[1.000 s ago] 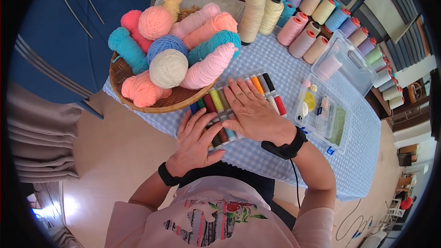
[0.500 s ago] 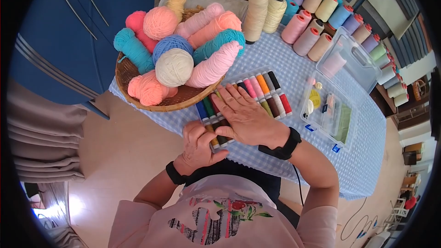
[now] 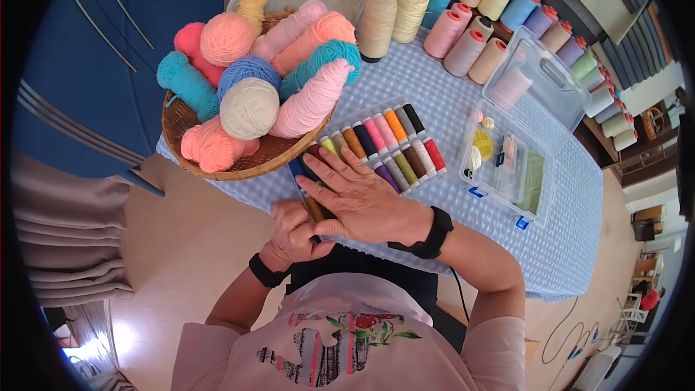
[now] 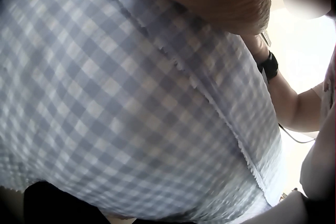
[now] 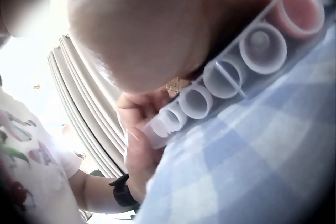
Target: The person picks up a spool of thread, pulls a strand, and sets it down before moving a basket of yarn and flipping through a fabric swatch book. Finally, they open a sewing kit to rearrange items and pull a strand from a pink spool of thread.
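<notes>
A shallow clear plastic case [image 3: 364, 108] of thread spools in two rows lies on the checked cloth. Bright spools [image 3: 394, 125] show along its right part, among them pink, orange, black and red. My right hand [image 3: 365, 199] rests palm down, fingers spread, across the spools at the left part, hiding several of them. At the case's left end, my left hand [image 3: 291, 232] has curled fingers and grips the corner. The right wrist view shows the left thumb and fingers [image 5: 139, 148] around that end, with spool ends [image 5: 264, 47] along the side.
A wicker basket [image 3: 279, 161] heaped with yarn balls stands at the left, close by the case. An opened clear box [image 3: 499, 192] with small sewing items sits at the right. Tall thread cones [image 3: 410, 11] line the back. The cloth's front edge [image 4: 210, 100] runs near the body.
My right hand has slid left along the spools, uncovering those in the middle. My left hand has gone from spread fingers on the spools to curled fingers at the case's left end.
</notes>
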Tool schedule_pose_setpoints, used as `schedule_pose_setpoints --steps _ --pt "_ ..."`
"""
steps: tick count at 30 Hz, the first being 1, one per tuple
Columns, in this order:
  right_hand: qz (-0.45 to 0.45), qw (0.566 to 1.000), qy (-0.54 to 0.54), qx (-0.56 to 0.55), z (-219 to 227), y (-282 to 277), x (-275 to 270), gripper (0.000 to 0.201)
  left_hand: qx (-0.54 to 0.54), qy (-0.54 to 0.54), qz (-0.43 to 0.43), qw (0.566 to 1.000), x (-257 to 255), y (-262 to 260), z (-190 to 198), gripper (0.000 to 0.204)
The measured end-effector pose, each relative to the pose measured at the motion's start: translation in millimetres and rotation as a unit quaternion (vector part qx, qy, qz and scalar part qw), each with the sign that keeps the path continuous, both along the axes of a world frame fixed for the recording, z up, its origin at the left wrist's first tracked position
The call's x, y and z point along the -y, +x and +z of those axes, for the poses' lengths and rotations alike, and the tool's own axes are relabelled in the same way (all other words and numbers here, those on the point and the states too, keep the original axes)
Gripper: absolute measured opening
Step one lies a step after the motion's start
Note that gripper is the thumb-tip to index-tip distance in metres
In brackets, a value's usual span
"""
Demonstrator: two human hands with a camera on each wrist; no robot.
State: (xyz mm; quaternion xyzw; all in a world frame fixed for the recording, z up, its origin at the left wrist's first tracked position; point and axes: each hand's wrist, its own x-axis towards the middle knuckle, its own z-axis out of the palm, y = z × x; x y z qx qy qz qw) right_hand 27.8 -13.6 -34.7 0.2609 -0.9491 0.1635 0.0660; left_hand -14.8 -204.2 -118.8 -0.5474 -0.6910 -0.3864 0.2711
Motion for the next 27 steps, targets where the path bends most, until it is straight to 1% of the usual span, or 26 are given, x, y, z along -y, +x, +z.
schedule_pose_setpoints --steps 2,3,4,6,7,9,12,15,19,21,22,24,27 --pt "-0.009 0.999 -0.039 0.021 9 3 -4 0.074 0.003 0.017 0.008 1.000 -1 0 -1 0.043" --pt "-0.017 1.000 -0.011 -0.003 17 0 -12 0.072 0.006 0.018 0.002 1.000 -1 0 -1 0.042" --pt "-0.014 1.000 -0.013 0.000 19 -4 -21 0.072 0.009 0.017 -0.005 1.000 0 0 -1 0.042" --pt "-0.104 0.994 0.016 -0.011 22 -9 -39 0.069 0.015 0.008 -0.005 1.000 0 0 2 0.042" --pt "-0.105 0.994 0.014 -0.009 16 -9 -46 0.069 0.018 0.002 -0.007 1.000 0 0 3 0.042" --pt "-0.147 0.986 0.072 -0.019 -3 -11 -58 0.068 0.016 0.008 -0.006 1.000 1 0 0 0.042" --pt "-0.148 0.986 0.067 -0.034 -7 -7 -55 0.068 0.016 0.017 0.001 1.000 -1 1 0 0.042" --pt "-0.160 0.985 0.064 -0.016 -4 -2 -55 0.069 0.020 0.012 0.003 1.000 0 1 1 0.042" --pt "-0.161 0.984 0.075 0.017 23 15 -38 0.073 0.019 -0.003 0.009 1.000 1 2 2 0.042" --pt "-0.116 0.990 0.076 0.018 31 27 -26 0.073 0.018 -0.003 0.011 1.000 2 2 2 0.042" --pt "-0.116 0.990 0.077 0.018 28 34 -21 0.073 0.017 -0.003 0.012 1.000 1 2 2 0.042" --pt "-0.052 0.997 0.035 0.043 17 46 -9 0.074 0.019 0.001 0.011 1.000 1 3 -1 0.041" --pt "-0.050 0.997 0.038 0.039 9 42 -10 0.076 0.019 -0.002 0.013 1.000 2 3 -1 0.041"
